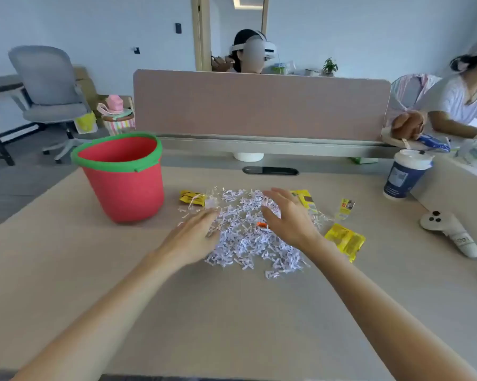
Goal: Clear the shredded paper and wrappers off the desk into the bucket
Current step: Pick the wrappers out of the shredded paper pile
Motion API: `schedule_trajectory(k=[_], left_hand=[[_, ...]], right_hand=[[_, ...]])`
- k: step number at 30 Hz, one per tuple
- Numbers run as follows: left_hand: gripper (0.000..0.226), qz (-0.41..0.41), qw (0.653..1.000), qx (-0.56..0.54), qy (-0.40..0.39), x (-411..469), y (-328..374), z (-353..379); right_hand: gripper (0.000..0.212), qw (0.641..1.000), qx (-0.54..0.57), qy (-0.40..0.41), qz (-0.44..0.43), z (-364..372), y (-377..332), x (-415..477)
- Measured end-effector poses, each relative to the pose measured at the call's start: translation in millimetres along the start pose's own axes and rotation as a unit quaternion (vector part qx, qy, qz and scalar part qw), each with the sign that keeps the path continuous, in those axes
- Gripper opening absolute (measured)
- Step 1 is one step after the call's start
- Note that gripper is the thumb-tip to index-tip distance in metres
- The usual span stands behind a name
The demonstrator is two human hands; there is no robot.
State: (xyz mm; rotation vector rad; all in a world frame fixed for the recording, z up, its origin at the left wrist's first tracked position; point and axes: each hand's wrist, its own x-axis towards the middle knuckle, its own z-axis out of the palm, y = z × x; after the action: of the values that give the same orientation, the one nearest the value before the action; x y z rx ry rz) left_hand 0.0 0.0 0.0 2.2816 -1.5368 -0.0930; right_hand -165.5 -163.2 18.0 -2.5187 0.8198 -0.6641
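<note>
1. Head view. Shredded paper (248, 229) heaped at mid-desk (231, 312), loose strips trailing off toward the near edge.
2. Left hand (193, 237) flat on the heap's left edge, palm down, fingers spread and straight, gripping nothing.
3. Right hand (289, 215) arched over the heap's right side, fingers (273, 193) curved and parted, tips among the strips; closed on nothing.
4. Bucket (124, 182), red with green rim, upright on the desk's far left, apart from the heap; inside not visible.
5. Wrappers, yellow: one (192, 198) at the heap's far-left corner, partly under strips; one (307, 200) just beyond the right hand; one (344, 240) right of the right wrist; a small one (346, 209) farther right.
6. Small orange item (262, 225) in the heap beside the right palm; kind unclear.
7. Lidded cup (405, 174) at far right; white controller (449, 232) near the right edge.
</note>
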Motion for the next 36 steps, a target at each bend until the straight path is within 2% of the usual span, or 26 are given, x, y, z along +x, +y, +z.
schedule_trajectory(k=[9,13,17,21,26,29,32,36], left_hand=[[0.049,-0.058,0.998,0.0,0.017,-24,-24,14],[0.041,-0.043,0.998,0.026,0.03,14,-46,7],[0.037,-0.064,0.997,0.042,0.012,66,-63,-1],[0.043,-0.084,0.99,0.112,-0.016,107,-82,1],[0.046,-0.08,0.989,0.116,-0.046,119,-96,17],[0.035,-0.055,0.994,0.095,-0.029,119,-101,22],[0.026,-0.04,0.993,0.108,-0.01,114,-103,21],[0.021,-0.022,0.99,0.137,0.022,105,-103,21]], right_hand=[[0.041,0.996,-0.061,-0.058,0.007,26,1,-26],[0.039,0.986,-0.138,-0.091,0.028,32,3,-3],[0.032,0.974,-0.182,-0.128,0.041,40,12,18],[0.019,0.974,-0.198,-0.107,0.031,45,21,35],[0.01,0.99,-0.115,-0.075,0.012,42,20,53],[0.009,0.997,-0.042,-0.066,-0.018,42,13,69],[0.011,0.994,0.021,-0.108,-0.027,50,-1,86],[0.013,0.987,0.021,-0.154,-0.039,74,-12,108]])
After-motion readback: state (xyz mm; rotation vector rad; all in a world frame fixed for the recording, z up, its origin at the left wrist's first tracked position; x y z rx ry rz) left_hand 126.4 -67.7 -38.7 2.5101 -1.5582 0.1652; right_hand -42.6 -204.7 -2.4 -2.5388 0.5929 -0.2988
